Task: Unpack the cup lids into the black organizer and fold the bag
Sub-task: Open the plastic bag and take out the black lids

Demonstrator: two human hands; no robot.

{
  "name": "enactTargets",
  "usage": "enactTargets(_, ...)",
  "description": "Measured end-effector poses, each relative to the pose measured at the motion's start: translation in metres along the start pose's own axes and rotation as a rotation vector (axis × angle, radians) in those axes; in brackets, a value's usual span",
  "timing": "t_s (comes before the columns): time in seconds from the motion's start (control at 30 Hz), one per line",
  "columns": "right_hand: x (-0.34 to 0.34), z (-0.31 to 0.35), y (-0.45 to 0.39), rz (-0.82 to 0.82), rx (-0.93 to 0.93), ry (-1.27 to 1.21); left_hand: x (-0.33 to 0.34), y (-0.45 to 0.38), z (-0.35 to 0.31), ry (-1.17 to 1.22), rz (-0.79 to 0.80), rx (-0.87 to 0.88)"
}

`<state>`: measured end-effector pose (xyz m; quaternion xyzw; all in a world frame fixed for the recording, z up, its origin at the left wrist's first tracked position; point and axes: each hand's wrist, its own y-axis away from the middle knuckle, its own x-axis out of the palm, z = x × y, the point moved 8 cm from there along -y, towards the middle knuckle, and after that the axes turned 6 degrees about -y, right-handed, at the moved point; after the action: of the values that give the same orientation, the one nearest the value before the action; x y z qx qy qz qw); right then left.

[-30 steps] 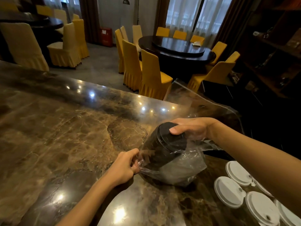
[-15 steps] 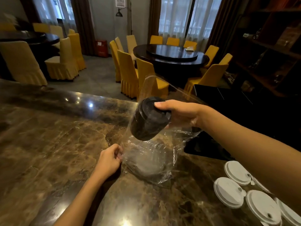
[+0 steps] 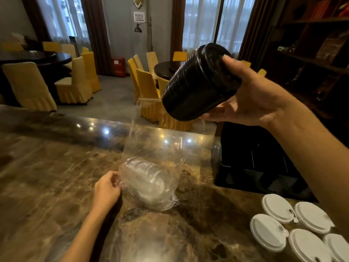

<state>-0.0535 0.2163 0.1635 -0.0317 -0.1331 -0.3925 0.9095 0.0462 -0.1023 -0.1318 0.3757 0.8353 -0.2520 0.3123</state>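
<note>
My right hand (image 3: 251, 95) holds a tilted stack of black cup lids (image 3: 196, 82) high above the counter, clear of the bag. A clear plastic bag (image 3: 162, 167) lies on the brown marble counter (image 3: 47, 176) with its open end toward the far edge. A stack of clear lids (image 3: 149, 178) rests on its side inside it. My left hand (image 3: 106, 190) pinches the bag's near corner against the counter. The black organizer (image 3: 260, 163) sits on the counter to the right, below my right forearm.
Several white cup lids (image 3: 294, 224) stand on stacks at the lower right. Beyond the counter are yellow-covered chairs (image 3: 147, 89) and round dark tables. Dark wooden shelving (image 3: 311, 53) runs along the right.
My right hand has pulled the black lid stack out of the bag and raised it up and to the right. My left hand has kept its grip on the bag.
</note>
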Motion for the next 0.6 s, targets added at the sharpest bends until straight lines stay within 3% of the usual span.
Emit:
enactTargets(0.13,-0.023,0.000,0.043,0.020,-0.027,-0.070,-0.017,0.006,0.015,-0.038,-0.093,-0.073)
enactTargets(0.23,-0.045,-0.016,0.072,-0.029,-0.028,-0.092,-0.037,0.035,0.002,0.072,-0.232,-0.106)
enactTargets(0.3,-0.059,-0.032,0.090,-0.078,-0.019,-0.111,-0.053,0.070,-0.035,0.175,-0.353,0.001)
enactTargets(0.37,-0.066,-0.052,0.105,-0.133,-0.006,-0.126,-0.057,0.109,-0.093,0.242,-0.347,0.181)
enactTargets(0.43,-0.069,-0.077,0.114,-0.170,0.011,-0.127,-0.035,0.135,-0.149,0.449,-0.141,0.268)
enactTargets(0.5,-0.070,-0.105,0.116,-0.200,0.036,-0.138,0.006,0.148,-0.196,0.739,0.246,0.192)
enactTargets(0.53,-0.074,-0.120,0.117,-0.237,0.050,-0.148,0.026,0.153,-0.219,0.809,0.436,0.161)
enactTargets(0.6,-0.080,-0.145,0.117,-0.333,0.051,-0.132,0.048,0.158,-0.257,0.840,0.621,0.184)
